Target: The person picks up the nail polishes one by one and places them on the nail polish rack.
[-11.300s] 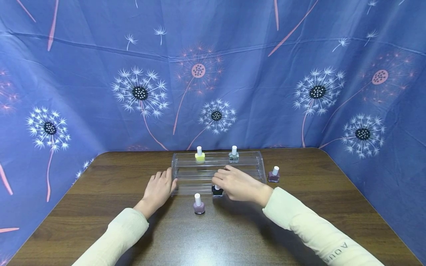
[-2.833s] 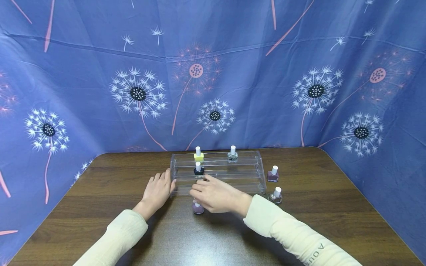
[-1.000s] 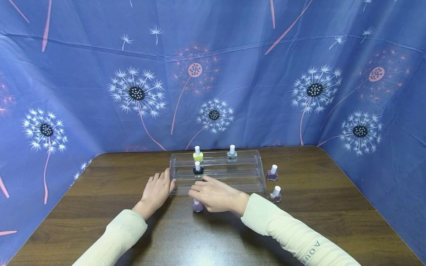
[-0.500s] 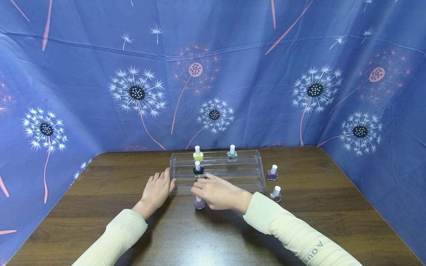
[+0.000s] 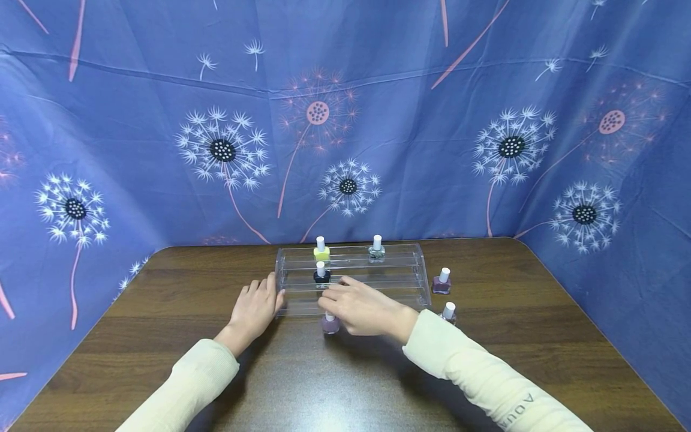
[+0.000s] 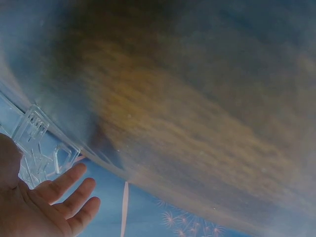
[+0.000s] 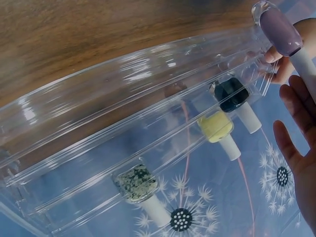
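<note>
"So — how's our grip?"

"Our right hand (image 5: 356, 305) pinches the mauve glass polish bottle (image 5: 330, 325) by its white cylindrical cap (image 7: 303, 65); we'd best hold it upright."

"And where is it?"

"Just before the clear stepped plastic rack (image 5: 388, 278) — our left hand (image 5: 255, 309) rests, fingers loosely extended, against its left end. We'd brace that lightly."

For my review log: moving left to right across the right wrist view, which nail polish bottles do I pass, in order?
Speckled polish bottle → yellow polish bottle → near-black polish bottle → lavender polish bottle, held by the right hand.
</note>
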Demonstrator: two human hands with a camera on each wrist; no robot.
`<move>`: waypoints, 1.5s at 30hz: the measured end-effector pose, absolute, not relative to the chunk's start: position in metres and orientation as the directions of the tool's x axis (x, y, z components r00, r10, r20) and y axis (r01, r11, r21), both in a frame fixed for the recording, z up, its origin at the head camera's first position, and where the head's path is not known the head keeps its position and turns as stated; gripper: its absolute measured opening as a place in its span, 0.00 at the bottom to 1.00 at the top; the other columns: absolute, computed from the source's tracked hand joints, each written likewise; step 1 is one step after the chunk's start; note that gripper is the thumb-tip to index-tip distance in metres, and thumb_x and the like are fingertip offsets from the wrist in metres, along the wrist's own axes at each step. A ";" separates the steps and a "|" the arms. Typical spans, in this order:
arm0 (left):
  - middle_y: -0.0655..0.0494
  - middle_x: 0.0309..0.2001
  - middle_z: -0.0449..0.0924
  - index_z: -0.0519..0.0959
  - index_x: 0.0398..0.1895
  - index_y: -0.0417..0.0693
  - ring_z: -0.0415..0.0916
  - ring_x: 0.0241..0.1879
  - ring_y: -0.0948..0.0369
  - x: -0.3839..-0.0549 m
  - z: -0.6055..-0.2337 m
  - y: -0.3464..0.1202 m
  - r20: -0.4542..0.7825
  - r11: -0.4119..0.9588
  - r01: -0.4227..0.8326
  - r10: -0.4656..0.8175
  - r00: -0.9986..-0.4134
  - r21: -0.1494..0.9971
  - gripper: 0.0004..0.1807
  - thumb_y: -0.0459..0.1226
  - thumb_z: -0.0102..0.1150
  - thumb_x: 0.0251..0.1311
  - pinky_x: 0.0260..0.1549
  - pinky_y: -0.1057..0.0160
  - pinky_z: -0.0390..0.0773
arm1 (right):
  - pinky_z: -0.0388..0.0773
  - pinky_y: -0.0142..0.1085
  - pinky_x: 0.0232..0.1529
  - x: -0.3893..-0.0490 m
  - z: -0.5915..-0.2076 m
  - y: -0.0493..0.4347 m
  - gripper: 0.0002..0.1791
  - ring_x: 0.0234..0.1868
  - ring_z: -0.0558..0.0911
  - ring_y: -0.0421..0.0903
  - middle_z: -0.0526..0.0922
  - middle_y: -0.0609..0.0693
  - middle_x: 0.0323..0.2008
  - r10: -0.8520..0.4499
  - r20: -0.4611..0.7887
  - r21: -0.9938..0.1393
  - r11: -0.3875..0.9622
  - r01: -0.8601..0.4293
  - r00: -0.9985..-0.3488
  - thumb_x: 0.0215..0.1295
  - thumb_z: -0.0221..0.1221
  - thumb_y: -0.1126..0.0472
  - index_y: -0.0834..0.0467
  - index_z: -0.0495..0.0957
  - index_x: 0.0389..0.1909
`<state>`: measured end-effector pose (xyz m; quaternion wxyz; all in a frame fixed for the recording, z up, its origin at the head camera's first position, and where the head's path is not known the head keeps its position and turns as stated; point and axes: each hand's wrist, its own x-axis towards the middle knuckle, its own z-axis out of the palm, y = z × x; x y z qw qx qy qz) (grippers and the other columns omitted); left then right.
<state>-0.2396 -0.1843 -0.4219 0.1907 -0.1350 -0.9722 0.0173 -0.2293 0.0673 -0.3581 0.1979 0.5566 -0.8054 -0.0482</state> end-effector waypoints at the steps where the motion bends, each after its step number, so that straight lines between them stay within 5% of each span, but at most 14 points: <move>1: 0.43 0.37 0.79 0.63 0.55 0.32 0.75 0.41 0.46 -0.240 -0.422 -0.184 0.365 0.963 0.256 0.269 -0.891 -0.086 0.25 0.45 0.45 0.65 0.41 0.50 0.74 | 0.71 0.35 0.46 -0.229 -0.358 0.068 0.12 0.39 0.75 0.38 0.77 0.40 0.34 -0.914 0.268 0.295 0.378 -0.878 -0.303 0.53 0.54 0.67 0.51 0.72 0.38; 21: 0.42 0.35 0.78 0.63 0.54 0.32 0.75 0.39 0.46 -0.240 -0.422 -0.185 0.389 0.963 0.258 0.269 -0.881 -0.082 0.25 0.45 0.45 0.65 0.39 0.50 0.74 | 0.72 0.38 0.47 -0.237 -0.344 0.090 0.19 0.43 0.75 0.40 0.79 0.42 0.39 -0.886 0.308 0.257 0.427 -0.867 -0.346 0.47 0.54 0.72 0.53 0.73 0.42; 45: 0.42 0.37 0.79 0.63 0.55 0.32 0.75 0.41 0.46 -0.242 -0.424 -0.186 0.378 0.963 0.256 0.270 -0.886 -0.087 0.26 0.45 0.45 0.65 0.41 0.49 0.74 | 0.72 0.39 0.46 -0.259 -0.330 0.121 0.13 0.40 0.75 0.41 0.77 0.43 0.35 -0.827 0.322 0.191 0.533 -0.824 -0.461 0.51 0.56 0.71 0.54 0.72 0.37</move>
